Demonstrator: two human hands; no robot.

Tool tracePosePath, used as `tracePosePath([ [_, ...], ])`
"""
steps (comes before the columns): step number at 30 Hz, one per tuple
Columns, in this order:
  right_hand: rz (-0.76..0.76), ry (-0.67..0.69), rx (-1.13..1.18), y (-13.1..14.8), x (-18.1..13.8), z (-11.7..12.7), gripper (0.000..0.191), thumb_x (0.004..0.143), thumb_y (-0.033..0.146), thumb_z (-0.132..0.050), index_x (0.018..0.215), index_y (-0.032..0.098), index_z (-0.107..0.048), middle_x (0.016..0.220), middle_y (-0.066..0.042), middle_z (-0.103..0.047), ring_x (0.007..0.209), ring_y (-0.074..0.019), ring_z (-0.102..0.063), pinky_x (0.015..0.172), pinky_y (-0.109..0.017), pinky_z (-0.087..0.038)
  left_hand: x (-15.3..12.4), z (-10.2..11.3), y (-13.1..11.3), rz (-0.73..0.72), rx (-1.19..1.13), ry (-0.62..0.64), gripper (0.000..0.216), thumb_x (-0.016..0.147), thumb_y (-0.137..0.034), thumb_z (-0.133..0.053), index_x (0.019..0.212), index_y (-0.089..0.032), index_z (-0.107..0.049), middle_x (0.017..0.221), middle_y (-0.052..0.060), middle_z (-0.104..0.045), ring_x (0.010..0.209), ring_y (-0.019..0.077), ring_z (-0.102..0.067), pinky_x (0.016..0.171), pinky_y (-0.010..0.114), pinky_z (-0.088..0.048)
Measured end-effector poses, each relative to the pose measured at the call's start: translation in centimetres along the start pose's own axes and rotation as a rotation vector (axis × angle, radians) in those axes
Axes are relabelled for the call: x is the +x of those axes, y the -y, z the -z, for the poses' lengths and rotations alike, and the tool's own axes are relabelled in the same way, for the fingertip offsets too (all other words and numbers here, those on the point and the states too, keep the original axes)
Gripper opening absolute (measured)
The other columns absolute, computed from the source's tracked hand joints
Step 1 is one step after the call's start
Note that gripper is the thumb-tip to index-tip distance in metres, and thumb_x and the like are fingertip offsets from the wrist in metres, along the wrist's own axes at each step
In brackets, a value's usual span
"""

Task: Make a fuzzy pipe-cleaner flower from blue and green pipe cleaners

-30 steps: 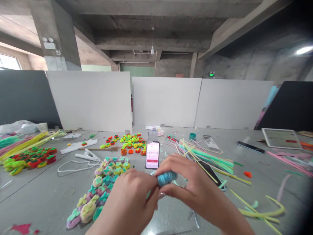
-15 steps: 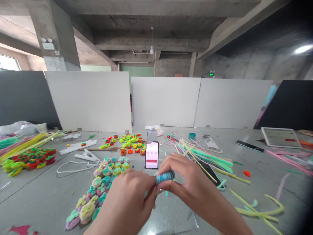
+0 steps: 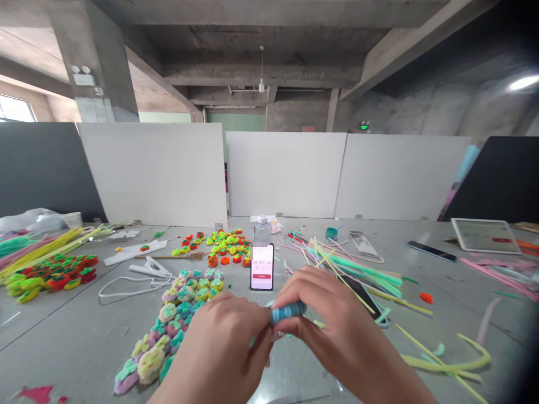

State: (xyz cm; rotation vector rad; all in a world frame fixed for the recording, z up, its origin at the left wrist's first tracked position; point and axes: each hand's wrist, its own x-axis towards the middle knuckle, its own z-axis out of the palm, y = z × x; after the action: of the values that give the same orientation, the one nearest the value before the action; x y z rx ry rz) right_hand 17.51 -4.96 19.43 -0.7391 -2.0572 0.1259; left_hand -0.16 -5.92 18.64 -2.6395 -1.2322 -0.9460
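Two hands meet on one blue fuzzy coil (image 3: 288,312) above the worktop (image 3: 84,342), nearer the wearer than the upright phone (image 3: 261,275).
The right hand (image 3: 330,311) pinches the coil between thumb and fingers; the left hand (image 3: 231,331) is closed at its left end, though its fingertips are mostly hidden, so exactly how they grip cannot be told. To work it well, I would keep the right pinch firm enough that the turns stay snug side by side, yet light enough not to flatten the pile, and let the left hand anchor the end. Best to keep clear of the pastel pieces (image 3: 152,362) beside the left forearm.
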Motion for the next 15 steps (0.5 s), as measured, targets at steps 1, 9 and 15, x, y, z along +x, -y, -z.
tracePosePath([
  [1, -0.001, -0.001, 0.001, 0.0, 0.0, -0.1, 0.022, 0.091, 0.042, -0.058, 0.081, 0.022, -0.061, 0.079, 0.001, -0.066, 0.077, -0.0153, -0.059, 0.072, -0.029, -0.040, 0.0, 0.0, 0.1, 0.000, -0.006, 0.001, 0.033, 0.087, -0.017, -0.046, 0.055, -0.019, -0.057, 0.052, -0.001, -0.061, 0.049, 0.0133, -0.057, 0.054, 0.024, -0.037],
  [9, 0.080, -0.031, -0.004, 0.5, 0.3, 0.1, 0.016, 0.086, 0.039, -0.066, 0.085, 0.023, -0.064, 0.084, 0.004, -0.072, 0.083, -0.0155, -0.062, 0.081, -0.031, -0.040, -0.4, 0.9, 0.7, 0.065, -0.229, 0.058, 0.031, 0.083, -0.015, -0.050, 0.054, -0.019, -0.058, 0.053, -0.005, -0.061, 0.054, 0.0093, -0.056, 0.058, 0.022, -0.036],
  [15, 0.070, -0.073, -0.055, 0.0, 0.2, 0.9, 0.027, 0.084, 0.036, -0.069, 0.109, 0.025, -0.061, 0.103, 0.001, -0.072, 0.095, -0.0187, -0.062, 0.087, -0.032, -0.043, 0.1, 1.8, 0.8, 0.254, -0.383, 0.108, 0.037, 0.088, -0.023, -0.046, 0.054, -0.019, -0.061, 0.053, -0.004, -0.061, 0.054, 0.0086, -0.055, 0.060, 0.022, -0.037],
])
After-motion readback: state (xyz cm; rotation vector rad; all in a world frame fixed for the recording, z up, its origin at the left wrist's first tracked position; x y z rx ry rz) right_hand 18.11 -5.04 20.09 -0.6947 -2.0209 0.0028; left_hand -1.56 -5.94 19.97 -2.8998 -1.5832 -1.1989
